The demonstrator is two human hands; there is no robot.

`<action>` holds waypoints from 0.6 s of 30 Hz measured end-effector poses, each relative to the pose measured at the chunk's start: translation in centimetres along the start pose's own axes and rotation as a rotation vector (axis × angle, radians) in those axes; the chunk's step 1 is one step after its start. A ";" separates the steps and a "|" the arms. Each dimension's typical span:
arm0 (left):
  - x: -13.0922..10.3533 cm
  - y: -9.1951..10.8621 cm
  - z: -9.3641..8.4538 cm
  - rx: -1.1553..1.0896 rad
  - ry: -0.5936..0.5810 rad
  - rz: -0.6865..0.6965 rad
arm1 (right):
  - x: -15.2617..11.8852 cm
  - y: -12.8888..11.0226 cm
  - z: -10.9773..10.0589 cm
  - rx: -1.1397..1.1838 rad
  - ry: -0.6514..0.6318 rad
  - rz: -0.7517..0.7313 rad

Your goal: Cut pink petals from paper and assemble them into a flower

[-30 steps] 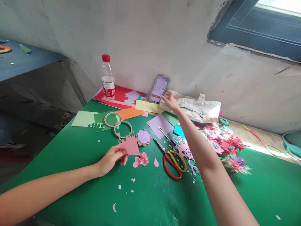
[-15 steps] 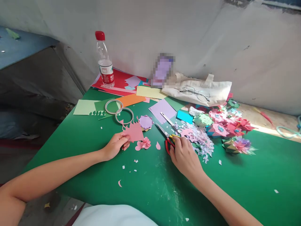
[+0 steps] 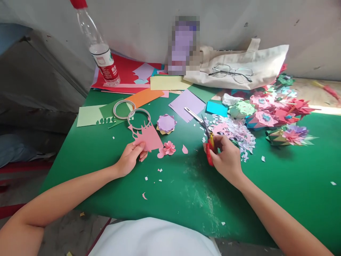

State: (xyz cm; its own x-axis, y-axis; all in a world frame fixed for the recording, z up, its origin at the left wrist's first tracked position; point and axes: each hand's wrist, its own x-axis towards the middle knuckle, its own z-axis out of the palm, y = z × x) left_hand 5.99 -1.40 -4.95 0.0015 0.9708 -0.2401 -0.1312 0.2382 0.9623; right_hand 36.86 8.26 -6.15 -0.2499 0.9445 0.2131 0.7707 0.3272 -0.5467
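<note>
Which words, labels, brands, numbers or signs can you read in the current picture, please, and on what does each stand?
No text can be quoted with certainty.
Clear plastic bottle with a red cap, red-and-white label: white characters, too blurred to read surely; the smaller print is too small.
Upright purple-screened phone: pixelated, unreadable.
Scissors with red and yellow handles: none can be made out.

A grey wall [image 3: 144, 28] with dark marks [image 3: 245, 24] is rising behind the green table [image 3: 173, 213]. A blue table [image 3: 10, 35] is standing at the upper left, a leg [image 3: 57, 67] slanting down from it. On the right, a bright strip [image 3: 329, 110] of light is crossing a tan surface [image 3: 305, 87]. Red bars [image 3: 23, 167] are showing at the left, above grey floor [image 3: 66, 234].
</note>
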 end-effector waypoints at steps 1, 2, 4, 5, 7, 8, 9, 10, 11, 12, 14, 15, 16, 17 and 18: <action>0.0 0.0 0.0 0.002 -0.001 0.001 | -0.1 -0.3 0.0 0.036 0.013 0.009; -0.1 -0.1 0.0 0.005 -0.003 0.000 | -0.2 -0.7 0.0 0.072 0.021 0.015; -0.3 -0.1 0.0 0.009 -0.013 -0.004 | -0.6 -1.5 0.2 0.142 0.020 0.018; -0.5 -0.2 0.1 0.011 -0.019 -0.009 | -0.9 -1.9 0.3 0.173 0.016 0.019; -0.7 -0.3 0.1 0.017 -0.030 -0.016 | -1.3 -2.6 0.5 0.222 -0.001 0.022; -0.8 -0.3 0.2 0.018 -0.030 -0.018 | -1.5 -3.0 0.6 0.243 -0.017 0.024; -0.9 -0.4 0.2 0.018 -0.027 -0.020 | -1.7 -3.3 0.7 0.263 -0.039 0.026; -0.9 -0.4 0.2 0.016 -0.022 -0.022 | -1.8 -3.6 0.7 0.285 -0.066 0.029; -0.9 -0.5 0.2 0.013 -0.015 -0.024 | -2.0 -3.9 0.7 0.309 -0.098 0.031; -0.9 -0.4 0.2 0.009 -0.010 -0.028 | -2.1 -4.2 0.7 0.336 -0.132 0.032; -0.7 -0.3 0.2 0.007 -0.009 -0.034 | -2.4 -4.7 0.7 0.399 -0.193 0.029; -0.7 -0.2 0.2 0.006 -0.014 -0.035 | -2.5 -5.0 0.7 0.431 -0.217 0.023; -0.7 -0.1 0.3 0.003 -0.018 -0.031 | -2.7 -5.2 0.8 0.463 -0.234 0.015; -0.7 0.0 0.3 0.000 -0.020 -0.025 | -2.9 -5.4 1.0 0.490 -0.244 0.004; -0.7 0.0 0.4 -0.003 -0.022 -0.019 | -3.1 -5.5 1.2 0.515 -0.248 -0.008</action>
State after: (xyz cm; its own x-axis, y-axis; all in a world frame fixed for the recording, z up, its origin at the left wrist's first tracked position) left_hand 6.35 -2.05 -4.76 0.0261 0.9664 -0.2558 -0.1334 0.2570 0.9572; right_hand 32.69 3.54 -4.73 -0.4329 0.8997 0.0562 0.3985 0.2469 -0.8833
